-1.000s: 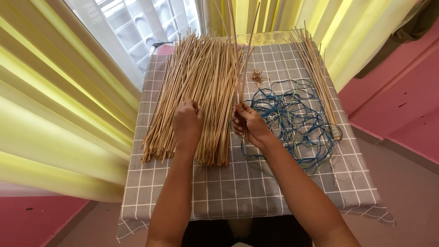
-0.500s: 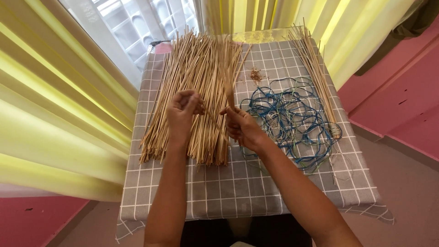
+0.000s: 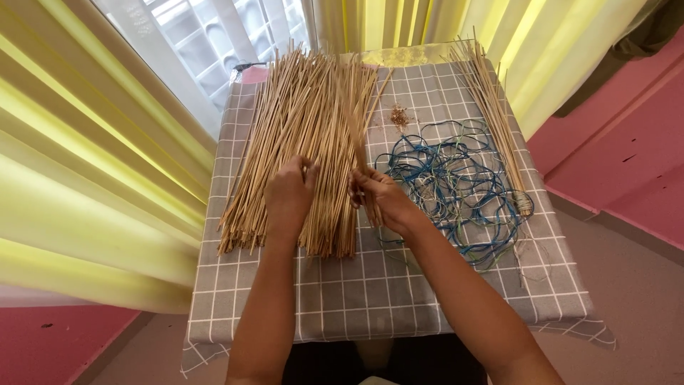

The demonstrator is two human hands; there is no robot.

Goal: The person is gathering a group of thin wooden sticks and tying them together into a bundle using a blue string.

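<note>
Right at the near end of the big heap of straw sticks (image 3: 303, 142), both hands were at work. That heap lay fanned out over the left half of the grey checked tablecloth (image 3: 370, 292), its far tips reaching toward the window (image 3: 206, 36) and its cut ends pointing back at the person. The left hand (image 3: 288, 196) rested on top of the heap, fingers curled down and pressed together into the sticks, with the thumb side turned toward the other hand. The right hand (image 3: 377, 199) sat just beside the heap's right edge, fingertips drawn together in a pinch on a few thin sticks that ran up and away along that edge; exactly how many sticks it pinched, I could not tell. The two hands were near each other but not touching, with a strip of the heap showing between them.

To the right of the heap, a loose tangle of blue cord (image 3: 456, 185) sprawled across the cloth, touching the right wrist area. Beyond the tangle, well apart from the heap, a smaller bundle of sticks (image 3: 495, 121) lay bound at its near end. A little pile of brown scraps (image 3: 399, 115) sat between the heap and that bundle. Yellow curtains (image 3: 85, 164) hung left of the heap and behind it.
</note>
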